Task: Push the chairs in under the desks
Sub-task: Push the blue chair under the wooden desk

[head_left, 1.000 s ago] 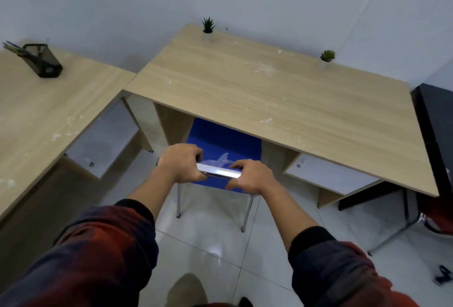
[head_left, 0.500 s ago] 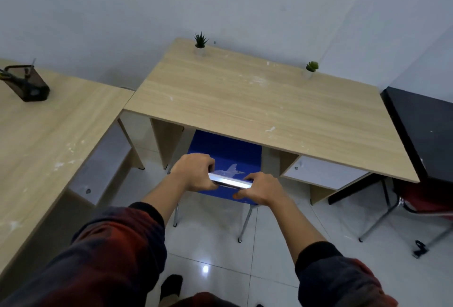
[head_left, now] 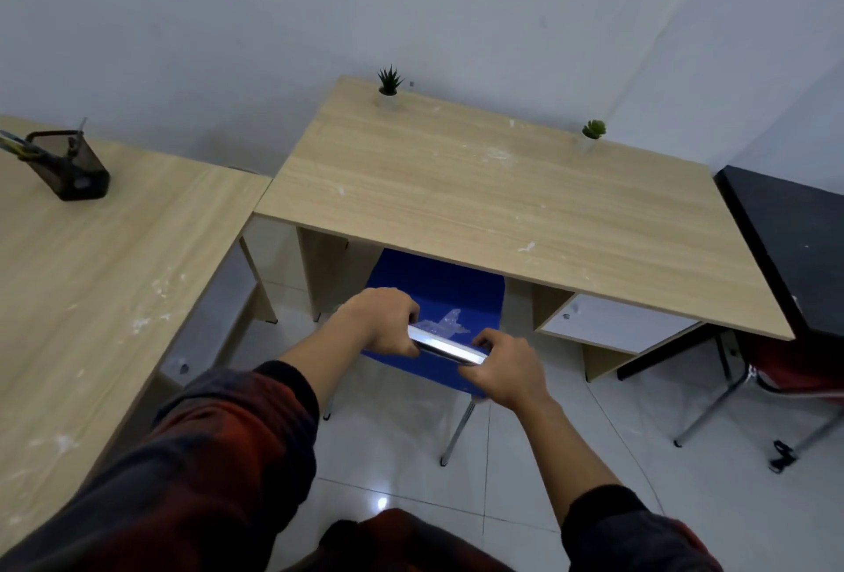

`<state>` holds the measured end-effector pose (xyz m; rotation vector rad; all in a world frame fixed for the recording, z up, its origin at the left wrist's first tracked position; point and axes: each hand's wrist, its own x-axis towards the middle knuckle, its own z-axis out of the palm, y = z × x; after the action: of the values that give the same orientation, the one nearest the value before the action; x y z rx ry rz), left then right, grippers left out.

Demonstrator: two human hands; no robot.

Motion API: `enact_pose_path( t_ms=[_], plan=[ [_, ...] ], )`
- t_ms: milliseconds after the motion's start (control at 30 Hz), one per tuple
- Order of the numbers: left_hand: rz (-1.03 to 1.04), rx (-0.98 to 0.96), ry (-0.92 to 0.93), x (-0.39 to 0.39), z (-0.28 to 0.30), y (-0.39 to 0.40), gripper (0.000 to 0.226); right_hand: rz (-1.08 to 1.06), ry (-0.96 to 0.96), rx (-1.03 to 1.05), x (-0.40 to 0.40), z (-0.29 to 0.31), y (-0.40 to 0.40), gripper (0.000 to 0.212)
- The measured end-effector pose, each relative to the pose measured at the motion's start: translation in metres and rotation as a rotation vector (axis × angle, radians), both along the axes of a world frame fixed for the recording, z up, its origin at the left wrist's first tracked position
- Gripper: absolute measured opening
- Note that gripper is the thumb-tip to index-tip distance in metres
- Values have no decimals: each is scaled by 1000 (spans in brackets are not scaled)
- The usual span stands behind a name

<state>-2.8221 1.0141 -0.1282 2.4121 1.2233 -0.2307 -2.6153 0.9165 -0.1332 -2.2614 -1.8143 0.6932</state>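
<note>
The middle desk (head_left: 502,206) stretches ahead of both hands, its pale wooden top speckled with white marks and its far edge against the wall. A second wooden desk (head_left: 91,288) runs along to the left of the left hand, and a black desk (head_left: 794,242) stands well to the right of the right hand. Under the front edge of the middle desk, directly beyond the hands, sits the blue chair (head_left: 438,293): the forward part of its seat is already beneath the desk top, while its back end and its metal legs stand out over the white tiled floor (head_left: 397,471). A shiny metal bar (head_left: 445,347) crosses the near end of the chair. The left hand (head_left: 381,322) is clenched around the left end of that bar, fingers curled over it, and the right hand (head_left: 504,368) grasps the right end in the same way, so the bar shows bright between the two. Both arms reach forward in dark red sleeves (head_left: 219,471). To the right of the right hand, under the middle desk, is a white drawer (head_left: 612,325), and further right a red chair (head_left: 785,370) on metal legs sits partly under the black desk. Far off to the left a dark pen holder (head_left: 68,169) stands on the left desk. Two small potted plants, one spiky (head_left: 389,85) and one round (head_left: 593,133), stand at the far edge of the middle desk
</note>
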Motion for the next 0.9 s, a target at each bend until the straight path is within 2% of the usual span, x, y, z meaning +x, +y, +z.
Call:
enact_pose_path(
  t_ms=[233,567,900],
  plan=[
    [30,128,-37,17,0,22,34,9,44,-28,18,3,30,39],
    [57,181,-9,13,-3,45,36,37,92,17,16,-3,51,34],
    [237,252,114,32,8,30,54,80,156,35,33,6,61,30]
  ],
)
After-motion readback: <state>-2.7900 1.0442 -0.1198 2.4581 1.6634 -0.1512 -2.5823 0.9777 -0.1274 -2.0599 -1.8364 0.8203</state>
